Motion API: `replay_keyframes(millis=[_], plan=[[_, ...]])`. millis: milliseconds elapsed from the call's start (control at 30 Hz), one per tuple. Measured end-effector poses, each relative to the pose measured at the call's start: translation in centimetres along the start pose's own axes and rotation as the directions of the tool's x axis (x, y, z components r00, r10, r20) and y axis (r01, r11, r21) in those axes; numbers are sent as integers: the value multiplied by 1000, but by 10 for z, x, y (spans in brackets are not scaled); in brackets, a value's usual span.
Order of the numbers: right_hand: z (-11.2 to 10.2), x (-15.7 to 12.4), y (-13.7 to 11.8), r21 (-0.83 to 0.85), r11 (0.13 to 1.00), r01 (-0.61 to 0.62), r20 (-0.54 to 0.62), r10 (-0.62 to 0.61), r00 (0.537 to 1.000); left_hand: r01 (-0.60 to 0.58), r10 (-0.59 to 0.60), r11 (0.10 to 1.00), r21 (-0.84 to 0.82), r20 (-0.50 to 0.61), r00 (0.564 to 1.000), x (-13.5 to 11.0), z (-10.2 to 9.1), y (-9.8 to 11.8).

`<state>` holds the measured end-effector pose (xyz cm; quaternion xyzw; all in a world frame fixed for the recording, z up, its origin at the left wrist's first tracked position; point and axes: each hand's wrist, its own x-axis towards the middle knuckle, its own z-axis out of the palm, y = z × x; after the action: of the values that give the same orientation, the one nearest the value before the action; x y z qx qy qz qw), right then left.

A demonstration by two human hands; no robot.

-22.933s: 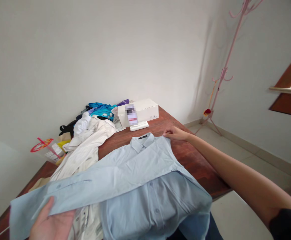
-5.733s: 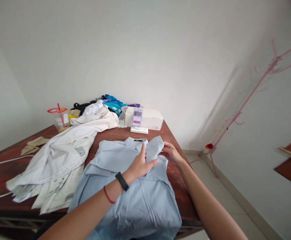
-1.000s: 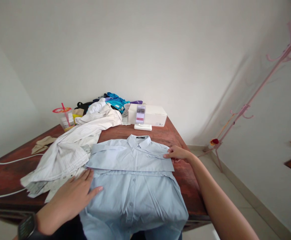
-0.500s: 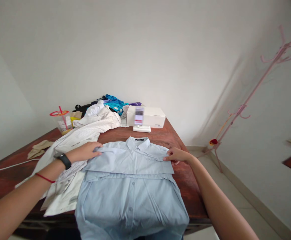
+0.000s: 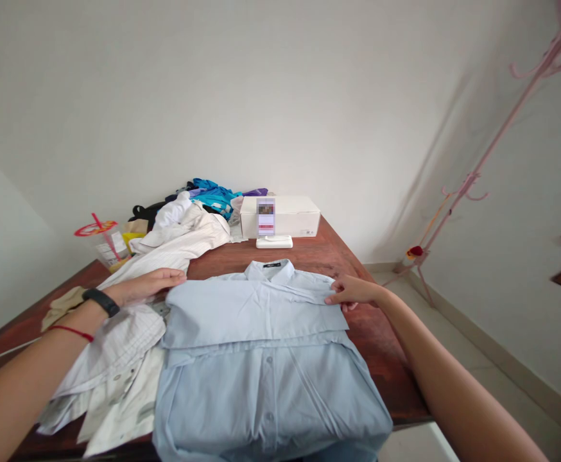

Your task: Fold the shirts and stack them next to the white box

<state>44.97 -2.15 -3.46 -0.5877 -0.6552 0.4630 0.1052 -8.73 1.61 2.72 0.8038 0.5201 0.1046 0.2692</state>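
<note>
A light blue button-up shirt (image 5: 271,385) lies front up on the table, its collar toward the far side and its lower part hanging over the near edge. A sleeve lies folded across its chest as a wide band. My left hand (image 5: 158,282) is at the band's upper left corner, fingers together and closed at the cloth; its thumb is mostly hidden. At the right shoulder side, my right hand (image 5: 355,292) pinches the shirt's edge between thumb and fingers.
White garments (image 5: 126,359) lie left of the shirt, leading to a clothes pile (image 5: 213,196) at the back. A lidded plastic cup (image 5: 110,247) stands at left. Behind the shirt are a phone (image 5: 266,217) on a stand and a white box (image 5: 300,215). A pink coat rack (image 5: 502,141) is at right.
My left hand has moved slightly left, and the folded sleeve band looks flatter and wider. The right hand keeps its hold at the shirt's edge. The view has shifted a little.
</note>
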Motion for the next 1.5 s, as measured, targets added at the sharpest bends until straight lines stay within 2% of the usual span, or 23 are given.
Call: replay_keyframes(millis=[67, 100, 267, 367, 433, 500, 567, 633, 767, 933, 1000, 1133, 1267, 1333, 1400, 1500], plan=[[1, -1, -1, -9, 1000, -4, 0, 4, 1000, -16, 15, 1000, 13, 94, 995, 3, 5, 1], [1, -1, -2, -15, 1000, -5, -1, 5, 1000, -32, 25, 996, 79, 97, 995, 4, 8, 2], [0, 0, 0, -27, 1000, -3, 0, 3, 1000, -37, 76, 879, 476, -63, 995, 3, 20, 7], [-1, 2, 2, -37, 999, -12, 22, 13, 1000, 17, 165, 791, 611, -241, 956, -11, 29, 19], [-1, 2, 2, -52, 998, -23, 23, 24, 999, 3, 249, 775, 632, -310, 918, -28, 41, 31], [-1, 1, 1, -66, 997, -31, 19, 33, 999, -86, 307, 792, 605, -273, 912, -49, 57, 41], [-1, 0, 0, -79, 996, -39, 17, 41, 999, -132, 303, 813, 567, -220, 927, -72, 74, 47], [-1, 0, 0, -84, 996, -43, 18, 44, 999, -118, 265, 829, 546, -198, 944, -91, 89, 46], [-1, 1, 2, -87, 995, -52, 7, 53, 999, -50, 229, 836, 547, -264, 937, -111, 105, 39], [-2, 2, 2, -105, 993, -55, -3, 55, 998, -89, 329, 764, 639, -267, 906, -123, 106, 41], [-2, 2, 3, -109, 992, -61, -4, 61, 998, -78, 316, 748, 659, -251, 915, -126, 106, 39], [-4, 3, 7, -106, 992, -72, -1, 73, 997, -34, 166, 773, 634, -149, 975, -127, 109, 36], [-8, 4, 12, -140, 988, -66, 6, 68, 998, 60, -1, 799, 598, -98, 995, -126, 105, 49], [-9, 3, 11, -149, 987, -64, 20, 68, 998, 97, -38, 841, 533, -120, 992, -124, 98, 57], [-10, 0, 7, -152, 987, -49, 17, 52, 999, 108, -25, 881, 461, -183, 983, -119, 90, 65], [-10, -6, -3, -179, 983, 44, -107, -64, 992, 68, 41, 916, 395, -262, 964, -105, 81, 75]])
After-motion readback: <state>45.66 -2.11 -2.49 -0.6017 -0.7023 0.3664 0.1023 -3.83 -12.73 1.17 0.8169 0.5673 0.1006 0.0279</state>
